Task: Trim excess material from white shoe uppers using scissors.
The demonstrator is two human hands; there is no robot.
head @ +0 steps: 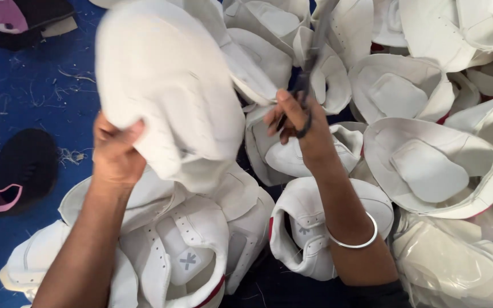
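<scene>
A blue floor (24, 85) has bits of thread on it. A big pile of white shoe uppers (429, 165) covers most of it. The left hand (115, 151) is squeezed shut on one white shoe upper (166, 97), held up and blurry. The right hand (298, 122) is closed around grey scissors (315, 45), just beside it.

Bright, even light falls from overhead, and the white shoe uppers (429, 165) on the right come close to washing out, with only soft grey shadows in their hollows. The raised upper (166, 91) at far left is smeared by motion blur, as are the scissors (309, 63). The blue surface (24, 85) and near pieces stay fairly sharp.
</scene>
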